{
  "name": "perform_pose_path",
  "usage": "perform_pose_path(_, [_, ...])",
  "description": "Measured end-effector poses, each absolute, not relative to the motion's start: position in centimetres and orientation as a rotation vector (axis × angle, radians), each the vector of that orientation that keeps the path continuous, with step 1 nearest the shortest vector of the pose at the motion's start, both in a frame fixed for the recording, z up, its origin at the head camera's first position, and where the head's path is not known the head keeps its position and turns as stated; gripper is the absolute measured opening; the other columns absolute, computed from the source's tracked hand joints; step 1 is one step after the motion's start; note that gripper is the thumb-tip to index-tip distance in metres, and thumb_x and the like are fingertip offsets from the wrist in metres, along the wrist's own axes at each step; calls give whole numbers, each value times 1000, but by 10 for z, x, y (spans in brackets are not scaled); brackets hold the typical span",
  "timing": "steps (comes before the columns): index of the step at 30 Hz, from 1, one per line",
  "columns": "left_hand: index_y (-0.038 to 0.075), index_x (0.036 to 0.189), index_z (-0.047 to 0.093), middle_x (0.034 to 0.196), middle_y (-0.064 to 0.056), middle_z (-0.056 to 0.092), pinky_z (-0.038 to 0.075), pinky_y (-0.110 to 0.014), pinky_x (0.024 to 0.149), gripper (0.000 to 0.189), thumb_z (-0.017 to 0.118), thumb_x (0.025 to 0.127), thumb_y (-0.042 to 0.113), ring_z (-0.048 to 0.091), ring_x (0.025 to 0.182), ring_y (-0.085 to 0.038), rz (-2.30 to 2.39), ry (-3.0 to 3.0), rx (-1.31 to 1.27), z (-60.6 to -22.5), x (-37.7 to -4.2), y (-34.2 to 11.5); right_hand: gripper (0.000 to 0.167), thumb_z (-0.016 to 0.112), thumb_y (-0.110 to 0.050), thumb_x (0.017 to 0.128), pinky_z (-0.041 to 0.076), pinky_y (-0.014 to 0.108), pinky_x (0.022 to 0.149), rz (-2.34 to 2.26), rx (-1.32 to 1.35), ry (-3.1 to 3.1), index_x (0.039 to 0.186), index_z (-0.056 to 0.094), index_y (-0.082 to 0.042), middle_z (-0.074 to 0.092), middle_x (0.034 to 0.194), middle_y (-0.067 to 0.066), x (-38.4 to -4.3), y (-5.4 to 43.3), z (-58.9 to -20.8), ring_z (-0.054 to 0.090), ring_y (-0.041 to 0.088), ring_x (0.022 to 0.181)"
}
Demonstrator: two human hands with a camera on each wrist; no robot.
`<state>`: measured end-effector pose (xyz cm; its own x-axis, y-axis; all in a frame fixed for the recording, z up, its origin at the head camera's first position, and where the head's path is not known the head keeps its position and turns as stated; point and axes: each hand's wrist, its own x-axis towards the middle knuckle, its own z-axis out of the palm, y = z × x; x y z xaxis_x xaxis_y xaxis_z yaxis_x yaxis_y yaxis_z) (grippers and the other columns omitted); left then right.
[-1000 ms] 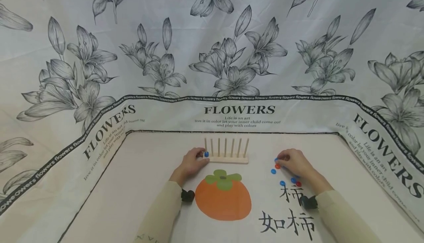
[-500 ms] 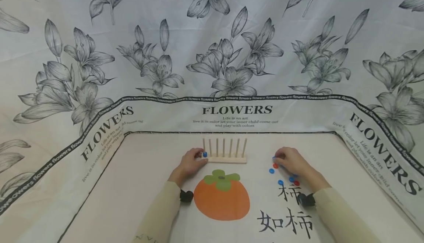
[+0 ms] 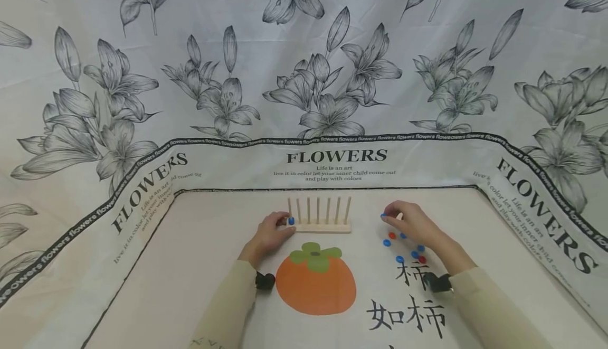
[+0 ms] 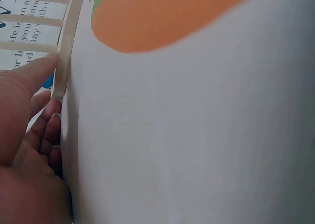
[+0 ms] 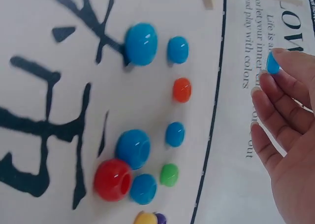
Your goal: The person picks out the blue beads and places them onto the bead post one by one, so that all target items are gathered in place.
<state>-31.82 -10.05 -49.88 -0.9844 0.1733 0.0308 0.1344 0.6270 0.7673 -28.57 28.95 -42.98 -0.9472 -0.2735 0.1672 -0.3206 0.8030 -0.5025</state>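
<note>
At its left end, a wooden peg rack [image 3: 323, 228] with a row of upright pegs is gripped by my left hand [image 3: 269, 234]. In the left wrist view the thumb lies against the base's front [image 4: 63, 69] and the fingers curl round its end. Blue beads [image 3: 292, 221] sit low on the leftmost peg; how many I cannot tell. To the right of the rack my right hand [image 3: 413, 223] pinches a blue bead [image 5: 272, 63] between thumb and index finger, raised off the table. The other fingers are loosely bent.
Loose beads lie near the right hand: several blue ones [image 5: 141, 44], an orange one [image 5: 182, 90], a red one [image 5: 112, 179], a green one [image 5: 169, 175]. Yellow and purple beads show at that view's lower edge. The cloth [image 3: 199, 285] bears a printed persimmon [image 3: 315, 285] and black characters.
My right hand has lifted the blue bead and moved slightly up and left, uncovering beads beneath it. The left hand keeps its grip on the rack. The whole head view has shifted slightly.
</note>
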Motion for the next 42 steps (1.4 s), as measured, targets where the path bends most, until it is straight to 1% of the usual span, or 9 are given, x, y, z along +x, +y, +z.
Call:
perform_pose_path(4, [6,138,60,120,-10,63,45,-49,106,50,74,94,26,57,113,-27,1307,2784,235,-500,-319,-102,17,70,-17,98,52,41,82,820,522,-2878,108,70,-3,71,97,3,-282,280,-421,65,21,93])
perform_pose_path(10, [8,139,59,123,-10,63,43,-49,109,51,73,95,28,56,118,-28,1303,2781,212,-496,-319,-103,15,71,-17,98,52,38,81,875,606,-2812,108,72,-6,72,97,0,-274,262,-408,65,18,92])
perform_pose_path(17, [7,139,60,123,-10,63,43,-51,108,50,73,95,28,57,118,-29,1314,2772,258,-498,-321,-100,13,72,-18,97,52,33,78,923,730,-2747,106,75,-9,72,94,-6,-269,239,-399,64,13,88])
perform_pose_path(22, [8,139,59,122,-9,63,44,-49,108,51,73,95,30,57,118,-28,1314,2746,261,-497,-323,-97,10,73,-12,95,55,39,78,933,811,-2671,104,75,-8,72,92,-6,-271,218,-398,64,12,86])
perform_pose_path(26, [8,139,59,121,-9,63,44,-49,107,50,74,95,28,56,116,-27,1326,2761,224,-496,-323,-98,11,73,-13,96,56,44,80,960,878,-2632,105,75,-8,71,91,-7,-275,199,-400,64,11,85])
perform_pose_path(30, [6,137,60,118,-9,63,45,-49,105,50,75,94,27,57,113,-27,1329,2758,241,-498,-318,-101,9,73,-12,95,56,43,78,980,913,-2619,103,75,-8,69,88,-9,-273,185,-405,62,9,83])
perform_pose_path(34, [6,136,61,117,-9,63,45,-51,105,50,75,93,27,57,113,-28,1360,2746,249,-499,-313,-101,8,74,-10,94,56,41,76,1002,943,-2579,102,74,-7,69,87,-7,-273,174,-406,61,9,81])
perform_pose_path(37, [6,136,61,117,-10,64,45,-51,105,50,75,93,26,57,113,-29,1372,2746,248,-498,-312,-102,9,73,-12,95,56,37,76,1011,960,-2564,103,74,-7,69,89,-7,-273,165,-403,61,8,82])
perform_pose_path(42, [7,138,60,119,-9,64,45,-51,106,52,75,93,28,57,114,-28,1334,2770,255,-497,-317,-105,12,72,-14,97,56,37,78,1035,988,-2557,105,74,-7,71,91,-6,-278,149,-392,63,9,83])
